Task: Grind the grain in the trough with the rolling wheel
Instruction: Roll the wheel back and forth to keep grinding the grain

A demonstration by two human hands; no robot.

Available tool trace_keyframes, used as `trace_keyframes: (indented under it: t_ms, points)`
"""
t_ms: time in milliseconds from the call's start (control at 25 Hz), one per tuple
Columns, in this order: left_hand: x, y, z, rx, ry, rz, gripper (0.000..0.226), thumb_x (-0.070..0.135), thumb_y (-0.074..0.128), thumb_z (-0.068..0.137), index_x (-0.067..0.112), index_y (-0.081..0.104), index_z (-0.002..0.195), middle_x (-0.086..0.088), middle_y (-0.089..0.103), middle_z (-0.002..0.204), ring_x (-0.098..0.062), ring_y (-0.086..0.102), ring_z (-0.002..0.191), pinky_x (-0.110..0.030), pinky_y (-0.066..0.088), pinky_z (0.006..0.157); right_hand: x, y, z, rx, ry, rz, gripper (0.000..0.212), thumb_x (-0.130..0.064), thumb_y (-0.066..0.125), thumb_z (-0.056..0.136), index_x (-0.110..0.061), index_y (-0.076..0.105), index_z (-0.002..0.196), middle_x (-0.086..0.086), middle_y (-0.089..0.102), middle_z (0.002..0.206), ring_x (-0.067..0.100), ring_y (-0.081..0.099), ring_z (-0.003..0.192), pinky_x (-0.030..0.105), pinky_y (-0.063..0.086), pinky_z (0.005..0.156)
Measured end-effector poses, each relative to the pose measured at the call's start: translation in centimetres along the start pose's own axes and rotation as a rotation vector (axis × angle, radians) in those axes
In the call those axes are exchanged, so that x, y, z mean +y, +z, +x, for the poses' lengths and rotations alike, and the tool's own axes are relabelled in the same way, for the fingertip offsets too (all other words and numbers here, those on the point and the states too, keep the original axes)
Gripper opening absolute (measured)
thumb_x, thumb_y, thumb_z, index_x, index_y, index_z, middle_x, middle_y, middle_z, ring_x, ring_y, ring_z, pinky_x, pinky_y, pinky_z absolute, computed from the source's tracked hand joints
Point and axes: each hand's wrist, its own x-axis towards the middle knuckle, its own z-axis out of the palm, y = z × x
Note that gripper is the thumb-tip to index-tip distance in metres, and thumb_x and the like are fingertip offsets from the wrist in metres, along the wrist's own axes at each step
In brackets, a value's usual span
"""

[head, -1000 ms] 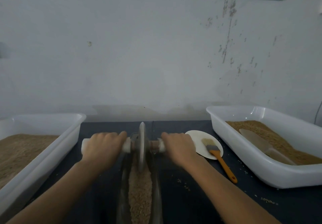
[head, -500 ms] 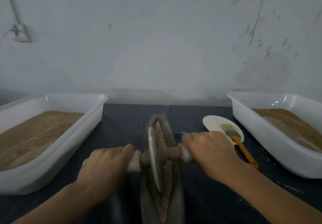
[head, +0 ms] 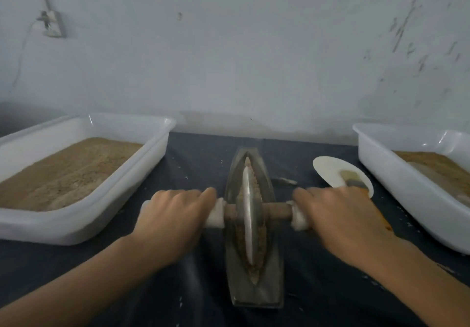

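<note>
A boat-shaped metal trough (head: 254, 288) lies lengthwise on the dark table, with brown grain (head: 258, 258) along its groove. A thin metal rolling wheel (head: 248, 212) stands upright in the groove, about midway along it. A wooden axle (head: 277, 211) with white-wrapped ends runs through the wheel. My left hand (head: 173, 214) grips the left end of the axle. My right hand (head: 338, 214) grips the right end. Both hands are blurred by motion.
A white tub (head: 84, 214) of brown grain stands at the left. Another white tub (head: 407, 194) with grain stands at the right. Between trough and right tub lies a white round plate (head: 328, 171) with an orange-handled brush (head: 356, 180) on it. Scattered grains dot the dark cloth.
The wheel was pulled from the trough's far end toward me, then sits near the middle now. The camera tilted down, so the whole trough shows.
</note>
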Motion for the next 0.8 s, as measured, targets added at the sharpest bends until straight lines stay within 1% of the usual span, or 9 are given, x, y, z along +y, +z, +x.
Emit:
trace_keyframes:
  t_ms: [120,200,280,400,480,560,640,720,800]
  points:
    - [0.1,-0.9,0.0,-0.043,0.06,0.07,0.055,0.023,0.082,0.04,0.025,0.042,0.078,0.008,0.049,0.06,-0.016,0.049,0.045,-0.026,0.018,0.043,-0.1,-0.2,-1.5,-0.125,0.055,0.085,0.053,-0.023,0.087,0.041,-0.024,0.045,0.073,-0.005,0.051,0.055,0.018,0.049,0.04,0.024,0.022,0.037]
    - [-0.4,0.5,2.3,-0.126,0.005,0.12,0.047,0.027,0.081,0.052,0.025,0.044,0.082,0.006,0.054,0.066,-0.016,0.054,0.052,-0.029,0.025,0.046,0.7,1.2,1.3,-0.215,0.112,0.007,0.036,-0.031,0.077,0.065,-0.026,0.046,0.083,-0.004,0.06,0.072,0.022,0.059,0.058,0.03,0.033,0.045]
    - [-2.0,3.0,5.9,-0.15,-0.122,0.115,0.032,0.031,0.067,0.077,0.024,0.041,0.093,0.005,0.059,0.082,-0.02,0.059,0.068,-0.031,0.032,0.054,1.9,3.3,5.8,-0.208,0.161,-0.057,0.026,-0.032,0.065,0.08,-0.025,0.046,0.095,-0.003,0.064,0.089,0.025,0.063,0.076,0.032,0.031,0.055]
    - [-4.2,5.9,9.6,-0.15,-0.243,0.023,0.025,0.035,0.058,0.088,0.023,0.039,0.099,0.005,0.061,0.094,-0.017,0.057,0.074,-0.031,0.039,0.06,3.4,5.4,11.1,-0.165,0.158,-0.154,0.027,-0.029,0.066,0.08,-0.021,0.05,0.1,-0.002,0.066,0.091,0.025,0.064,0.078,0.031,0.029,0.055]
    - [-4.5,6.4,9.8,-0.124,-0.254,-0.003,0.029,0.036,0.06,0.086,0.025,0.035,0.094,0.006,0.061,0.091,-0.014,0.049,0.068,-0.029,0.033,0.058,3.5,5.8,11.1,-0.161,0.138,-0.136,0.027,-0.027,0.068,0.078,-0.02,0.051,0.097,-0.002,0.065,0.086,0.023,0.063,0.072,0.031,0.03,0.052]
    - [-3.9,5.6,8.5,-0.096,-0.165,0.02,0.035,0.034,0.065,0.08,0.026,0.032,0.089,0.007,0.058,0.082,-0.015,0.046,0.062,-0.029,0.028,0.054,3.1,6.0,8.4,-0.182,0.138,-0.049,0.026,-0.028,0.068,0.077,-0.023,0.047,0.091,-0.003,0.063,0.08,0.024,0.061,0.068,0.031,0.033,0.052]
    - [-3.2,3.9,6.8,0.002,0.015,0.03,0.038,0.026,0.074,0.067,0.022,0.04,0.083,0.004,0.053,0.07,-0.019,0.049,0.055,-0.028,0.027,0.051,2.5,5.7,4.8,-0.237,0.182,0.111,0.026,-0.036,0.064,0.079,-0.027,0.043,0.09,-0.003,0.062,0.079,0.024,0.06,0.069,0.035,0.041,0.055]
    - [-2.4,1.9,5.6,0.051,0.122,0.059,0.039,0.019,0.078,0.057,0.019,0.049,0.082,0.002,0.052,0.069,-0.021,0.05,0.056,-0.028,0.032,0.052,2.0,5.0,1.9,-0.279,0.252,0.253,0.025,-0.045,0.061,0.08,-0.03,0.042,0.089,-0.004,0.062,0.078,0.022,0.06,0.071,0.038,0.047,0.061]
    - [-1.5,0.7,4.9,0.033,0.122,0.106,0.035,0.016,0.078,0.057,0.016,0.053,0.081,-0.001,0.053,0.07,-0.024,0.05,0.059,-0.033,0.039,0.056,1.7,4.0,0.5,-0.252,0.284,0.312,0.025,-0.045,0.063,0.079,-0.031,0.042,0.084,-0.006,0.059,0.075,0.019,0.058,0.068,0.039,0.046,0.059]
